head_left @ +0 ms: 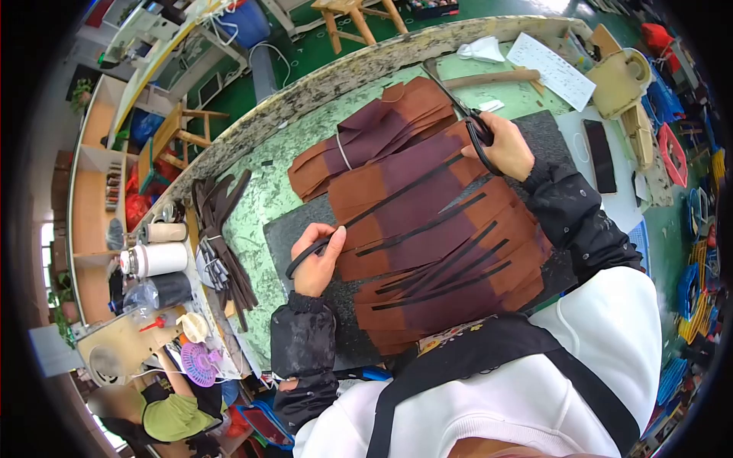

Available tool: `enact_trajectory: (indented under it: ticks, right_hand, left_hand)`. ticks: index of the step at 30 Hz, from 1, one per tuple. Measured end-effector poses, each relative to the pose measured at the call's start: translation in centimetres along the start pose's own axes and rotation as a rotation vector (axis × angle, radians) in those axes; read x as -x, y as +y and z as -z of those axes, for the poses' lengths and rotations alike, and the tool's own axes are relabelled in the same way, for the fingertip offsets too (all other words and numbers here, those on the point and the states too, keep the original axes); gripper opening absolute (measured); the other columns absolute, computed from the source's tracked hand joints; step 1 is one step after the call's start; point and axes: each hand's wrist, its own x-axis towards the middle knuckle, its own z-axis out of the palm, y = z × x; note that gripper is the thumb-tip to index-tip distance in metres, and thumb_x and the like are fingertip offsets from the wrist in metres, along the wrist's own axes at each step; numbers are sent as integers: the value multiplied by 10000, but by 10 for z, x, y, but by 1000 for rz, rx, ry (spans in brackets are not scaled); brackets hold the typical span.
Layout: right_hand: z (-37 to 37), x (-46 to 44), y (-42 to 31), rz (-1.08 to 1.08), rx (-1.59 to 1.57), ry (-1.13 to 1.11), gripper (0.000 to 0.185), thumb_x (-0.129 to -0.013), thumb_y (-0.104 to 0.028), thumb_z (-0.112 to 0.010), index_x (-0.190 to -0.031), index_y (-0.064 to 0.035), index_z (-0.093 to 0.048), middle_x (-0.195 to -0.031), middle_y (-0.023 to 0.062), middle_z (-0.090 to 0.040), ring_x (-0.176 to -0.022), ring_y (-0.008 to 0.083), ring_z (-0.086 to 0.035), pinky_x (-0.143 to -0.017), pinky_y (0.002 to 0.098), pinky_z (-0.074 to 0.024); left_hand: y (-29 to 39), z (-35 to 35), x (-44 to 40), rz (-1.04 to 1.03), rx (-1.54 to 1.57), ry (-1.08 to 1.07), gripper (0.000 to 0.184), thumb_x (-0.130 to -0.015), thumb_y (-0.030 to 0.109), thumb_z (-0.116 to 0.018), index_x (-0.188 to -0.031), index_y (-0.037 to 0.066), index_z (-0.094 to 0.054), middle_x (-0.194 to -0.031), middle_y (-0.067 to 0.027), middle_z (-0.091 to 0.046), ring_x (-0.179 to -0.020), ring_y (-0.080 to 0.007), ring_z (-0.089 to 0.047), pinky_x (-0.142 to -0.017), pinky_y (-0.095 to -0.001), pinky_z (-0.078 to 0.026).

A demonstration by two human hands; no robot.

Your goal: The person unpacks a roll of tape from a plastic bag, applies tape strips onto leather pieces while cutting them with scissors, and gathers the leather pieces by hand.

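Observation:
My right hand (pixel 505 149) is closed around the black handles of scissors (pixel 479 131), whose blades point away to the upper left. My left hand (pixel 314 263) pinches a narrow black strip (pixel 397 195). That strip stretches across brown and purple leather-like pieces (pixel 416 172) towards the scissors, and its loose end curls round beneath my left fingers. Several more black strips (pixel 427 227) lie over the overlapping pieces nearer my body. Further back, a stack of similar pieces (pixel 366 133) is bound with a pale band.
A dark grey mat (pixel 294 237) lies under the pieces on a green worktop (pixel 256 198). Dark strips (pixel 229 229) are bundled at left. A hammer (pixel 489 78), white sheet (pixel 551 69) and phone (pixel 599 156) lie beyond or right. Another person (pixel 172 408) sits at lower left.

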Motion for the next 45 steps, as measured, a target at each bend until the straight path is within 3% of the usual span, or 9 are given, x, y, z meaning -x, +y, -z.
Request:
enact_trajectory:
  ticks: [14,17,22,29,32,34,36,39,45]
  right_hand:
    - [-6,-9,-2,101,497,-30,326,-661,-211,-720,-819,-16,-511,-690,92,-561,-579,290,-522,-582,347,-439]
    - [10,2,-36,115,414,-5,346,-726,-288,-706,-827,-14,-519,-696,89,-583,-578,266,-563,-568,350,-453]
    - [-32,57,-87,-811,-800,-1303,861,-814,-804,-204,-863,-19,-555,-700,81,-545,-523,184,-517,-553,301,-473]
    - [-105,55,-69,-926,-914,-1293,698,-852,-720,-372,-787,-46,-540,-532,1,-445,-372,117,-387,-390,251,-399]
    - [-56,65,-78,-832,-959,-1157,564,-872,-611,-496,-762,-59,-527,-482,-15,-417,-322,98,-329,-327,226,-317]
    - [-10,57,-77,-367,-452,-1003,380,-844,-410,-645,-786,-57,-520,-532,14,-468,-375,135,-410,-386,261,-364]
    - [-7,56,-44,333,126,-209,282,-701,-167,-732,-858,-55,-527,-614,43,-548,-474,184,-509,-475,286,-417]
    - [-9,34,-1,534,453,-92,334,-608,-69,-681,-892,-78,-505,-740,24,-630,-603,224,-592,-569,331,-455]
    - [7,30,-7,590,310,-169,313,-597,-36,-674,-874,-73,-532,-695,18,-614,-545,224,-551,-534,306,-423]
  left_hand:
    - [-31,-28,-24,-471,-712,272,209,-815,232,-622,-709,62,-564,-629,-43,-597,-594,-262,-520,-596,-338,-416]
    - [-14,-11,-33,-204,-500,103,255,-838,281,-583,-739,47,-578,-681,-47,-614,-630,-244,-529,-615,-316,-416]
    - [-4,3,-29,101,-271,-102,370,-869,371,-508,-769,24,-588,-760,-54,-642,-682,-231,-545,-642,-291,-419]
    - [-10,-1,-28,134,-221,-74,352,-825,399,-547,-766,51,-557,-702,-71,-636,-659,-306,-559,-607,-343,-431]
    - [6,3,-9,-73,-398,9,266,-812,325,-567,-775,61,-558,-695,-63,-622,-660,-293,-563,-611,-338,-435]
    - [14,0,-2,-297,-556,94,183,-799,251,-587,-784,71,-559,-689,-55,-608,-661,-279,-566,-616,-332,-440]
    - [0,-14,-2,-433,-594,41,142,-776,209,-596,-801,74,-559,-718,-50,-613,-671,-269,-569,-624,-322,-441]
    - [-20,-28,-5,-822,-756,-18,159,-706,82,-621,-853,83,-561,-807,-35,-629,-700,-237,-576,-646,-293,-444]
    - [7,-8,-10,-591,-439,-200,116,-703,77,-621,-758,64,-520,-749,-32,-599,-684,-249,-573,-625,-325,-455]
